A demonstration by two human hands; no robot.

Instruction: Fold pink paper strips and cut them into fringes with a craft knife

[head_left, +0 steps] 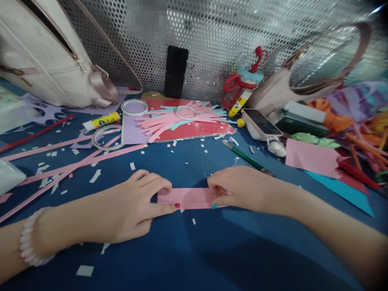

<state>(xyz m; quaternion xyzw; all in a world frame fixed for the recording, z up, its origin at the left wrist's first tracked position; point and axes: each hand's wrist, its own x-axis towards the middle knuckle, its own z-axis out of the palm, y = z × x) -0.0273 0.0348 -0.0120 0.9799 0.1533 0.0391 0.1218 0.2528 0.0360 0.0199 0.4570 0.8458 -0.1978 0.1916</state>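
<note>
back panel (206,40): silvery, perforated | tabletop (182,258): dark blue | light glints (378,9): upper right

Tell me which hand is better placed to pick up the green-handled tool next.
The right hand, I'd judge: the green-handled tool lies just beyond it, whereas the left hand is farther away, at the left end of the pink paper strip that both hands touch.

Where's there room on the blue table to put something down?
Best spot: the bare blue table just nearer than the right hand and forearm. A smaller patch lies between that forearm and the bright blue paper. It's crowded at the back, around the red sheet, and left, with pink strips and white scraps.
</note>
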